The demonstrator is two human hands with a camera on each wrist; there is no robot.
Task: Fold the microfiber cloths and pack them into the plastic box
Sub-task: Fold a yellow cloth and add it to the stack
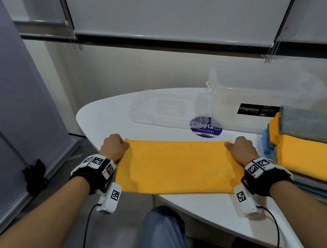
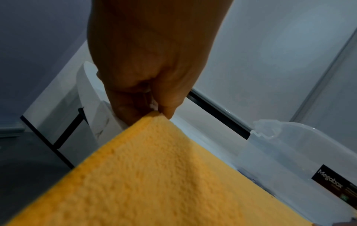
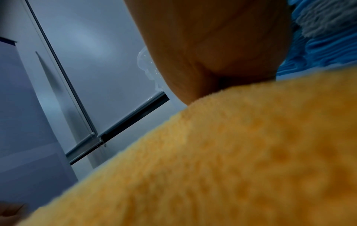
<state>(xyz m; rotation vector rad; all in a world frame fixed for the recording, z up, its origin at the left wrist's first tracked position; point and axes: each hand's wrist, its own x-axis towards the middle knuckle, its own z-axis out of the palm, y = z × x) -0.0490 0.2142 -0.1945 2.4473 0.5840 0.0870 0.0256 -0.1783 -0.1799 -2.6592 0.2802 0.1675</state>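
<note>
An orange microfiber cloth (image 1: 178, 168) lies folded in half on the white table (image 1: 220, 212), its near edge hanging a little over the table's front. My left hand (image 1: 115, 146) pinches the cloth's far left corner (image 2: 154, 116) between thumb and curled fingers. My right hand (image 1: 239, 150) grips the far right corner, fingers curled; in the right wrist view the cloth (image 3: 231, 152) fills the frame under the hand (image 3: 212, 53). The clear plastic box (image 1: 263, 100) with a black Megabox label stands open behind the cloth, to the right (image 2: 309, 160).
The box's clear lid (image 1: 160, 109) lies flat to the left of the box. A stack of grey, orange and blue cloths (image 1: 310, 148) sits at the right edge. A round purple sticker (image 1: 206, 127) is on the table. My knees are below the table's front edge.
</note>
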